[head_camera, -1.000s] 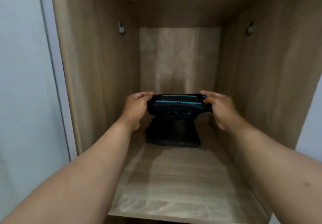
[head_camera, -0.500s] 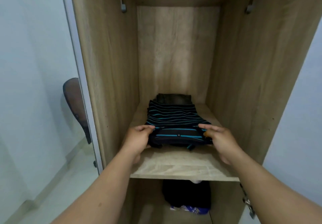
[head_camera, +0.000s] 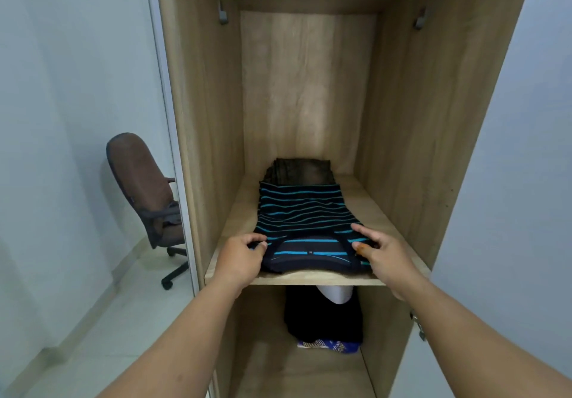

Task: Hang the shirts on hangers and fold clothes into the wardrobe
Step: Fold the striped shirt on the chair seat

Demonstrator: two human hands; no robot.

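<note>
Shirt lowered onto shelf, lengthwise front-back, prob. both hands gripping.

Navy shirt with teal stripes, brown chair, light-oak wardrobe

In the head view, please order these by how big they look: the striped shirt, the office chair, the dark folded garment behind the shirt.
1. striped shirt and office chair: look alike, unranked.
2. dark folded garment, partly hidden and farther away.

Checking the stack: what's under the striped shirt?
A dark folded garment shows behind the striped shirt, running beneath it; how far is hidden. Below is the shelf.
</note>
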